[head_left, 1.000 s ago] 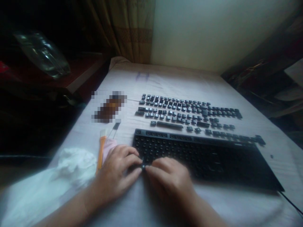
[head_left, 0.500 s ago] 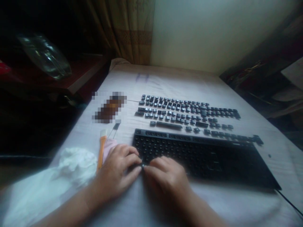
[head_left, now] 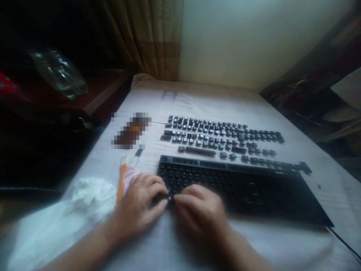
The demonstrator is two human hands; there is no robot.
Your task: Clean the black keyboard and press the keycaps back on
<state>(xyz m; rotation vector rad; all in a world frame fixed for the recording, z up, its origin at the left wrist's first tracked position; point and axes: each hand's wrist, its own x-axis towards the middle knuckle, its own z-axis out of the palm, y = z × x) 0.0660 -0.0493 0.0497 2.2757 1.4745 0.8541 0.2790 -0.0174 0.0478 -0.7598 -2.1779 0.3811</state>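
Observation:
A black keyboard (head_left: 214, 188), most of its keycaps off, lies on the cloth-covered surface in front of me. My left hand (head_left: 145, 199) is at its near left corner, with thumb and fingertips curled about a small keycap (head_left: 169, 197) there. My right hand (head_left: 201, 210) is closed just right of that corner, over the keyboard's front edge. Its thumb and forefinger come together a little apart from the keycap; whatever they may hold is hidden. Behind the keyboard, several loose black keycaps (head_left: 207, 128) lie in rows, among them a long space bar (head_left: 200, 151).
Left of the keyboard lie an orange-handled brush (head_left: 122, 180), a thin metal-pronged tool (head_left: 137, 156), a pink cloth (head_left: 131, 176) and a crumpled white cloth (head_left: 93, 195). A blurred-out brown item (head_left: 132, 130) is farther back. A cable (head_left: 342, 241) leaves the keyboard's right corner.
My right fingertips have drawn slightly to the right, away from the corner keycap. My left hand stays almost in place. The view has shifted a little.

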